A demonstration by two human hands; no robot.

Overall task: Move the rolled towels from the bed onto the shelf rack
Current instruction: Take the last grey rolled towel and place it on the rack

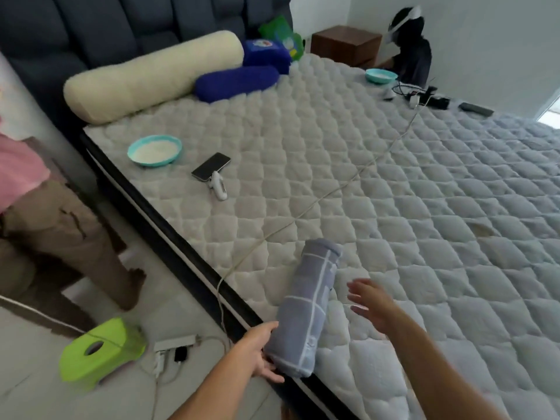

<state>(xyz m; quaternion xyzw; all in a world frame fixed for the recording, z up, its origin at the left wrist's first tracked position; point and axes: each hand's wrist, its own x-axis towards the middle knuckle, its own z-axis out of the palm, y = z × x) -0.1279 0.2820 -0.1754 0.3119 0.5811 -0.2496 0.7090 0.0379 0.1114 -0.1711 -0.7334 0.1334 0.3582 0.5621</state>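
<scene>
Mattress (363, 183) edge — left hand (257, 353) grips rolled towel (306, 310)

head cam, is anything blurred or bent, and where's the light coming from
Head view: right hand is motion-smeared, left hand on the towel sharper; wide lens bows the bed edge; daylight from the far right leaves that side bluish, shadows soft.

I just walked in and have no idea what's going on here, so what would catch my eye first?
Closest to the camera, a grey-blue rolled towel with white grid lines lies at the near edge of the quilted white mattress, the left hand gripping its lower end and the right hand open beside it. Further back, a long cream bolster pillow rests against the dark headboard, and a lime-green plastic stool stands on the floor, lower left.
</scene>
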